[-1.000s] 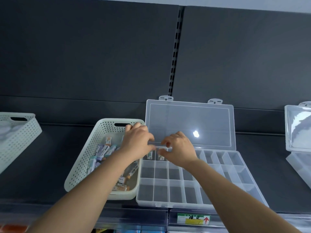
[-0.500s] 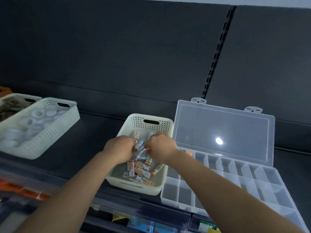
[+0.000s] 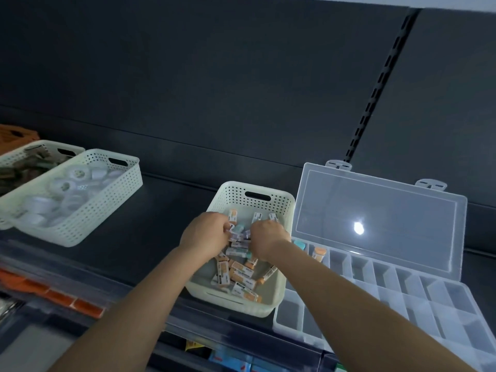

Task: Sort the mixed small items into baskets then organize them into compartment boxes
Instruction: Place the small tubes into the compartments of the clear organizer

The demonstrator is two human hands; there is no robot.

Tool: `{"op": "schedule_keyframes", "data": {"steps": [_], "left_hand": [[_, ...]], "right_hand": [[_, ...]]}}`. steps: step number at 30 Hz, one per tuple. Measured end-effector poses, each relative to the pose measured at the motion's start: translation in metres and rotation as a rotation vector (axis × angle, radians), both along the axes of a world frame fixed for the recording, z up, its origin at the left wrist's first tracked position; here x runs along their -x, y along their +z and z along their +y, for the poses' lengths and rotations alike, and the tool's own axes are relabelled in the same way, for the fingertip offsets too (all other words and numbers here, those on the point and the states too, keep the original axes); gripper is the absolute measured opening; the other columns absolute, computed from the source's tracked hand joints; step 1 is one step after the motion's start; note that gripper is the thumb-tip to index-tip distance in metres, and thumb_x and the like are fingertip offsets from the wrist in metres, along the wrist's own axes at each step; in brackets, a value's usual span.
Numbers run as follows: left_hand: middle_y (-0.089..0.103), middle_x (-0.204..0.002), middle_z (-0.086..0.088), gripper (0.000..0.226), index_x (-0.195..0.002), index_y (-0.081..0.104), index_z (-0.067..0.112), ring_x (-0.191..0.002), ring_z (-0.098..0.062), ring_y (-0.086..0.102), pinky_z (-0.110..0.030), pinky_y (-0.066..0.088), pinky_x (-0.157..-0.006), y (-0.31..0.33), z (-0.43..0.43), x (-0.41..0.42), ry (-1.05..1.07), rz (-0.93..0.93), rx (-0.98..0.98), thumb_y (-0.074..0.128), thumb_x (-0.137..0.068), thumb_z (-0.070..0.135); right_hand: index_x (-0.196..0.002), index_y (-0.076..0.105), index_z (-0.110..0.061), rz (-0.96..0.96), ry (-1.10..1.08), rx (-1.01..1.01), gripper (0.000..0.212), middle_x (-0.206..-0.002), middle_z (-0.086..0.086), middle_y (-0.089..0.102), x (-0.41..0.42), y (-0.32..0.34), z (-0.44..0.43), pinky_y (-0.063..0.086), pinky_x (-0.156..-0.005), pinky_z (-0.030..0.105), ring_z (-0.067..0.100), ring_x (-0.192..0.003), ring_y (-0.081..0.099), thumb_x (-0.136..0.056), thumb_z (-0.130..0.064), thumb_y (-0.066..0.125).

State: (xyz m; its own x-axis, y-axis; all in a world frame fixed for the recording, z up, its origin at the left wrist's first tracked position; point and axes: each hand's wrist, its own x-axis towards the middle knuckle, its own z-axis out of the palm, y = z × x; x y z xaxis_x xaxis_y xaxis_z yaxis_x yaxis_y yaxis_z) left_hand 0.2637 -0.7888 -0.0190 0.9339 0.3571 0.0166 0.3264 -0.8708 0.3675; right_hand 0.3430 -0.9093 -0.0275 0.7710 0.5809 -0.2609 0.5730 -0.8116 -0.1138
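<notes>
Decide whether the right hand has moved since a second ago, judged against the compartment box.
Yes. The right hand moved left, off the back-left corner of the compartment box and into the basket of small tubes.

Dark grey back panel (image 3: 214, 89) across the whole upper half, from 9 through 12 o'clock. At 1 o'clock, a black slotted upright (image 3: 375, 84), slanting down toward the centre, with a second dark panel (image 3: 451, 103) on its 3 o'clock side. In the far 1 o'clock corner, a thin pale strip (image 3: 456, 1) above the panels. Dark shelf board (image 3: 150, 210) through the middle, from 9 to 3 o'clock. Along its front edge at 8 o'clock, a clear label rail (image 3: 88, 275) with orange tags (image 3: 59, 295), blurred. Lower down, at 6 o'clock, blue packs (image 3: 228, 362) and a yellow tag (image 3: 193, 345), print unreadable.
</notes>
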Motion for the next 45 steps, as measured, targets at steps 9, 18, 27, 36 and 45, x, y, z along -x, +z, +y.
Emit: {"op": "schedule_keyframes", "data": {"steps": [9, 18, 27, 36, 45], "left_hand": [[0.062, -0.092, 0.004, 0.008, -0.093, 0.071, 0.011, -0.076, -0.008, 0.058, -0.022, 0.048, -0.07, 0.012, -0.002, -0.004, 0.021, -0.356, 0.136, 0.067, -0.088, 0.014], [0.06, -0.086, 0.005, 0.008, -0.092, 0.073, 0.013, -0.069, -0.006, 0.053, -0.024, 0.044, -0.066, 0.046, -0.071, -0.046, -0.252, -0.51, 0.2, 0.07, -0.085, 0.015], [0.061, -0.095, -0.001, 0.014, -0.098, 0.074, 0.015, -0.088, -0.023, 0.059, -0.032, 0.046, -0.077, 0.04, -0.156, -0.083, -0.59, -0.242, -0.006, 0.064, -0.088, 0.019], [0.063, -0.092, -0.004, 0.008, -0.083, 0.065, 0.014, -0.086, -0.025, 0.059, -0.03, 0.043, -0.068, 0.015, -0.181, -0.089, -0.644, -0.051, -0.191, 0.061, -0.085, 0.008], [0.062, -0.09, 0.0, 0.006, -0.082, 0.066, 0.015, -0.087, -0.02, 0.056, -0.026, 0.033, -0.064, -0.001, -0.175, -0.087, -0.635, -0.077, -0.203, 0.063, -0.087, 0.014]], "right_hand": [[-0.101, 0.063, -0.016, -0.081, -0.088, -0.37, 0.015, -0.096, 0.003, 0.065, -0.003, 0.016, -0.018, 0.045, -0.07, 0.026, 0.02, -0.086, 0.059, -0.09, -0.008, 0.056], [-0.089, 0.074, -0.017, -0.274, -0.295, -0.702, 0.009, -0.087, 0.002, 0.073, -0.025, 0.05, -0.117, 0.046, -0.07, 0.027, 0.024, -0.082, 0.064, -0.081, -0.015, 0.069], [-0.088, 0.076, -0.016, -0.318, -0.366, -0.584, 0.009, -0.087, 0.005, 0.069, -0.023, 0.036, -0.21, 0.047, -0.07, 0.031, 0.025, -0.082, 0.061, -0.081, -0.017, 0.072], [-0.085, 0.07, -0.012, -0.284, -0.298, -0.468, 0.006, -0.086, 0.004, 0.067, -0.018, 0.009, -0.225, 0.037, -0.066, 0.028, 0.021, -0.088, 0.055, -0.084, -0.016, 0.065], [-0.08, 0.072, -0.01, -0.252, -0.242, -0.447, 0.008, -0.085, 0.004, 0.067, -0.02, -0.007, -0.224, 0.043, -0.072, 0.029, 0.019, -0.089, 0.055, -0.083, -0.014, 0.066]]}}
